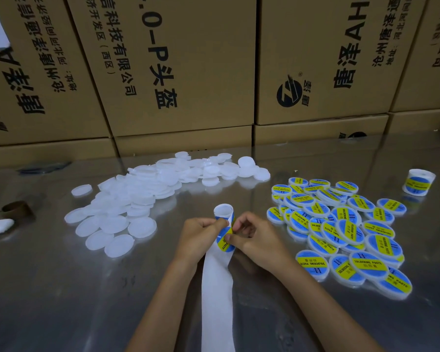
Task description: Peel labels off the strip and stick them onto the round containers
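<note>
Currently the peel step is in hand, by the look of it. Landmark: the strip [217, 288], a white backing band running from the bottom edge of the view up the steel table [61, 288] to the hands, its far end curled into a small loop above them. Left hand [201, 237] sits just left of the strip's upper end, fingers curled, thumb pinching the backing below the loop. Right hand [252, 237] sits just right of it, thumb and forefinger pinched on the edge of a blue-and-yellow label [225, 241] that lies on the strip between the two hands. Whether the label is partly lifted or fully stuck down I cannot tell; fingers cover the edge. Unlabelled white containers [127, 199] lie in a loose heap left of the strip and beyond it, well apart from the hands. Labelled containers [341, 229] are piled right of the strip, near the right wrist. A spare label roll [418, 182] stands far right of the strip, past the labelled pile. Cardboard boxes [178, 72] wall off the table's back edge. Judgement: no container is in hand, so next move calls for drawing the label cleanly off the backing without folding it on itself, then reaching left for a bare container and centring the label on its flat face.
</note>
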### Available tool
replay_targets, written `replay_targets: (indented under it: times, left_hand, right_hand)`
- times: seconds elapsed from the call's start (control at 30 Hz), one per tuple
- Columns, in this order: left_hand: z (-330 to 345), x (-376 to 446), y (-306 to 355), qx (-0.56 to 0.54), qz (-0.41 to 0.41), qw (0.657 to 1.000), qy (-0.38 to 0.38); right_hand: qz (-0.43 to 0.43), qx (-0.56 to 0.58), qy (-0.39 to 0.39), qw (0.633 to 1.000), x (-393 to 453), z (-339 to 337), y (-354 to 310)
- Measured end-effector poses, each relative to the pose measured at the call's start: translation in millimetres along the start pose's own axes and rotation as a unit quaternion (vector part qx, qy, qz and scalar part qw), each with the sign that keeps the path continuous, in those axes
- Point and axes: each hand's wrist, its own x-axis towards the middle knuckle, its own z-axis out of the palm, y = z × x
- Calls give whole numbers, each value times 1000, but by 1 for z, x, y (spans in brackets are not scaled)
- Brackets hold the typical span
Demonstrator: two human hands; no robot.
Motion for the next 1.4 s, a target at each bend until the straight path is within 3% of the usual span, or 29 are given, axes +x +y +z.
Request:
replay_targets:
  times: [0.1,0.4,0.6,0.83,0.93,1.1,1.23,1.4]
  left_hand:
    - [0,-2,2,5,-3,1000,1]
    - [0,-2,5,44,-11,999,-7]
    - [2,-4,4,40,6,999,19]
    - [2,-4,4,7,6,999,31]
    - [1,-2,3,-4,-2,999,36]
    - [-1,0,0,3,-5,999,35]
    - [-3,1,1,4,1,999,37]
    - [-7,-2,11,-64,32,994,88]
  right_hand:
    - [-11,2,11,1000,0,1,0]
    - [-104,-149,40,983,-1,-3,6]
    - [-84,-157,58,982,-1,-1,7]
    - [-94,-173,26,980,-4,-2,1]
    - [-77,-103,-23,991,-6,-6,-5]
    - [29,-22,-148,988,-9,-31,-22]
    - [89,126,-148,977,-12,-48,-31]
    - [75,210,-78,972,-10,-49,-40]
